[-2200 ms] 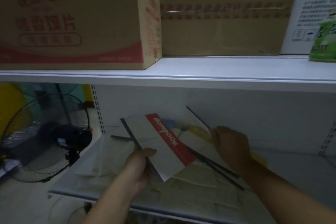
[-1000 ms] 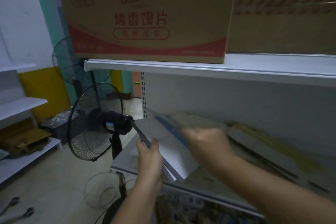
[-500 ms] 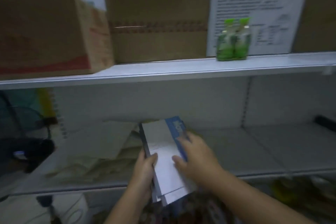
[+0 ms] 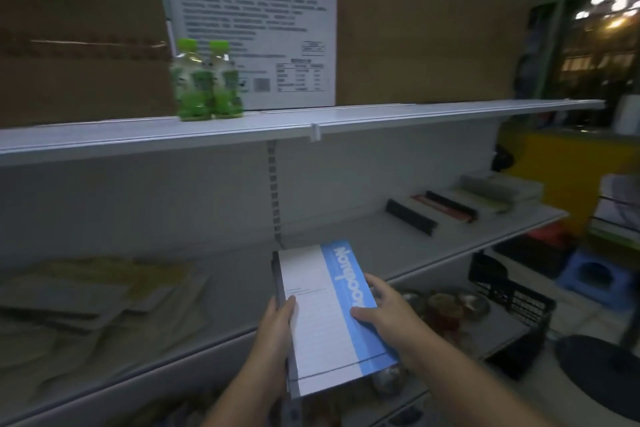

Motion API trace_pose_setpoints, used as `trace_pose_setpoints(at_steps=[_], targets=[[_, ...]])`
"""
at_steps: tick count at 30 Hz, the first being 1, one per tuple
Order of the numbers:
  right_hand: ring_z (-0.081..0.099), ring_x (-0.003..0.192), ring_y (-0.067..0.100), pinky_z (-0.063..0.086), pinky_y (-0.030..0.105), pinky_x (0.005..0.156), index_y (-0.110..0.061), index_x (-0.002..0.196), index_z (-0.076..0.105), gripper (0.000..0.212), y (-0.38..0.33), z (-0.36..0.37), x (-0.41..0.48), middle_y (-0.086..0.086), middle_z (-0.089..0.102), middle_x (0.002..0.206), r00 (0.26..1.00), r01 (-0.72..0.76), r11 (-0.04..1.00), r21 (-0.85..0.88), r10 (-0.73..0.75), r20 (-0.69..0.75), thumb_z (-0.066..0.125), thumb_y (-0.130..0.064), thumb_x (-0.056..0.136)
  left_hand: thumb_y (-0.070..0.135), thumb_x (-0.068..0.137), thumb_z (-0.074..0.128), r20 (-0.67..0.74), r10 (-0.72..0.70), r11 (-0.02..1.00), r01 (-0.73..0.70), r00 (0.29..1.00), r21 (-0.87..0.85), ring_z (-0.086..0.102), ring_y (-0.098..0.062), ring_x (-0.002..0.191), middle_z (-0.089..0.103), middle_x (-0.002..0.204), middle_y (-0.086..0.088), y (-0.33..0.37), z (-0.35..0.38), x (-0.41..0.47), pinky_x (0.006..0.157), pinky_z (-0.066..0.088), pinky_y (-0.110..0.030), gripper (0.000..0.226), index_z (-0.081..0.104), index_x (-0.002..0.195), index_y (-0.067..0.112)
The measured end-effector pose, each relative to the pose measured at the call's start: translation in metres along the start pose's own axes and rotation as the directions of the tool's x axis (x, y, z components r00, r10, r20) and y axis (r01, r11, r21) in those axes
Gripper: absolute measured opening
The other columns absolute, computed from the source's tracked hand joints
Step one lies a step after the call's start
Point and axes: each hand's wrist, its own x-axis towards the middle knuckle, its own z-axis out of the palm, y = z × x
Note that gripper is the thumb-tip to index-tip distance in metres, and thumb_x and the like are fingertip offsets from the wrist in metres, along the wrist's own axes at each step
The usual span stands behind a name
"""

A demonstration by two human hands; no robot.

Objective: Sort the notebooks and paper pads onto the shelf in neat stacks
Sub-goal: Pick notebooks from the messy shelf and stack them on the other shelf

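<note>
The blue-banded notebook, topping a thin bundle, is held over the shelf's front edge at centre. The left hand clasps its 9 o'clock edge, thumb on the cover, and the right hand wraps its 3 o'clock edge. Since half a second ago the view has swung away from the loose pads at 9 o'clock, and neat stacks now show at 2 o'clock, likely the bundle's destination
</note>
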Motion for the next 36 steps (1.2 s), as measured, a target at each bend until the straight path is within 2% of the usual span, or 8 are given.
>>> trace_pose_setpoints(at_steps=[2,7,12,16,19,24,30,36], targets=[[0.072,0.081,0.019,0.057,0.031,0.068,-0.033,0.118,0.053,0.047,0.005,-0.028,0.006,-0.004,0.072,0.096,1.000,-0.023,1.000,-0.011,0.023,0.009,0.058,0.003,0.088,0.015,0.099,0.044,0.035,-0.047,0.999,0.048,0.998,-0.008,0.060,-0.036,0.108,0.060,0.124,-0.013,-0.008,0.023,0.010,0.095,0.048,-0.052,0.035,0.044,0.134,0.019],[0.070,0.083,0.021,0.055,0.028,0.061,-0.027,0.137,0.045,0.056,0.020,-0.086,0.040,0.000,0.069,0.103,0.987,-0.153,0.988,-0.011,0.152,-0.045,0.054,0.003,0.091,-0.003,0.092,0.042,0.091,-0.168,0.985,0.171,0.982,-0.034,0.064,-0.034,0.078,0.068,0.088,-0.016,-0.029,0.078,0.051,0.068,0.052,-0.038,0.022,0.060,0.095,0.010],[0.064,0.077,0.023,0.049,0.021,0.050,-0.027,0.137,0.043,0.052,0.016,-0.135,0.095,0.004,0.064,0.098,0.963,-0.222,0.975,-0.005,0.219,-0.156,0.045,0.003,0.094,0.005,0.092,0.047,0.066,-0.117,0.993,0.116,0.991,0.019,0.060,-0.033,0.095,0.065,0.104,-0.020,-0.040,0.148,0.108,0.087,0.049,-0.041,0.023,0.060,0.111,0.003],[0.055,0.110,0.045,0.052,0.044,0.077,-0.011,0.137,0.047,0.051,0.012,-0.182,0.149,0.008,0.062,0.108,0.916,-0.225,0.972,-0.065,0.189,-0.354,0.044,0.006,0.090,0.001,0.093,0.044,0.108,-0.079,0.996,0.075,0.991,0.037,0.059,-0.027,0.080,0.064,0.084,-0.011,-0.035,0.201,0.147,0.078,0.048,-0.037,0.018,0.060,0.100,0.001],[0.061,0.101,0.036,0.049,0.049,0.083,-0.009,0.133,0.051,0.050,0.002,-0.212,0.175,0.008,0.058,0.124,0.899,-0.209,0.974,-0.083,0.158,-0.408,0.047,0.009,0.087,0.000,0.095,0.039,0.179,-0.116,0.993,0.110,0.977,0.046,0.057,-0.028,0.077,0.060,0.082,-0.012,-0.028,0.235,0.174,0.076,0.048,-0.036,0.020,0.057,0.090,0.006],[0.062,0.097,0.022,0.052,0.029,0.073,-0.006,0.124,0.059,0.041,-0.007,-0.275,0.214,0.010,0.063,0.120,0.882,-0.175,0.973,-0.149,0.087,-0.464,0.056,0.007,0.085,-0.001,0.092,0.044,0.244,-0.219,0.965,0.172,0.945,0.200,0.056,-0.025,0.077,0.059,0.085,-0.009,-0.032,0.283,0.222,0.072,0.047,-0.033,0.019,0.057,0.101,0.009],[0.056,0.084,0.014,0.043,0.012,0.058,-0.007,0.114,0.066,0.030,-0.024,-0.336,0.287,0.004,0.061,0.108,0.921,-0.210,0.881,-0.423,0.033,-0.388,0.053,0.001,0.088,-0.007,0.083,0.060,0.196,-0.114,0.965,0.062,0.974,0.254,0.067,-0.034,0.085,0.069,0.088,-0.017,-0.036,0.338,0.278,0.085,0.055,-0.050,0.017,0.068,0.079,0.007],[0.056,0.110,0.029,0.044,0.028,0.091,-0.012,0.114,0.063,0.028,-0.015,-0.372,0.360,0.012,0.057,0.130,0.973,-0.128,0.779,-0.614,-0.022,-0.231,0.047,-0.002,0.093,0.002,0.085,0.064,0.051,-0.007,0.929,-0.012,0.999,0.369,0.065,-0.031,0.091,0.067,0.088,-0.010,-0.058,0.382,0.326,0.086,0.055,-0.044,0.027,0.062,0.068,0.022]])
